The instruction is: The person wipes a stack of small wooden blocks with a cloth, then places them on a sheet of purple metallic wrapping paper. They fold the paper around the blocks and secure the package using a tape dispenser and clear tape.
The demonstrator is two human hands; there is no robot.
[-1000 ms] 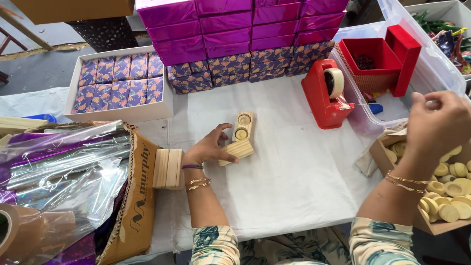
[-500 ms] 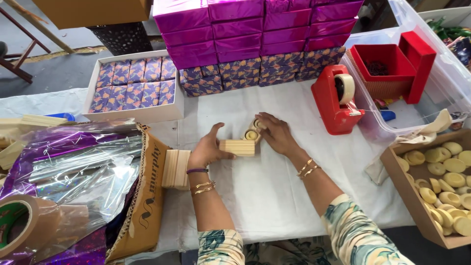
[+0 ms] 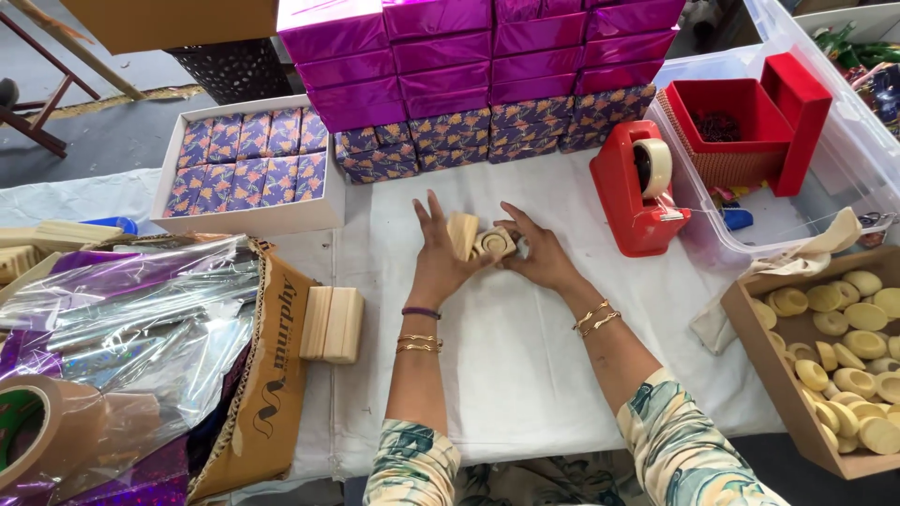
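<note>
Foil sheet: crumpled clear and purple wrap is spread over the worktop's left edge, beside a brown tape roll at the near left corner; a loose fold could be dragged off by a passing sleeve.
Spare wooden blocks: a pair is stood just right of the cardboard carton, well apart from the hands; it could be toppled by an elbow drawn back.
Left hand: its grip is closed loosely on the upright wooden piece, thumb and palm pressed to it, fingers spread upward.
Wooden holder: it is held over the middle of the white worktop, a round cup seated in its top; it could be tipped out if the holder is tilted, since nothing is seen to lock it.
Right hand: its grip is closed on the holder's right side; whether the small piece at its fingertips is pinched cannot be told.
Tape dispenser: it is set near the right hand toward the far right; its cutting edge could be brushed by a reach.
Box of cups: it hangs over the worktop's right edge and could be knocked down.
</note>
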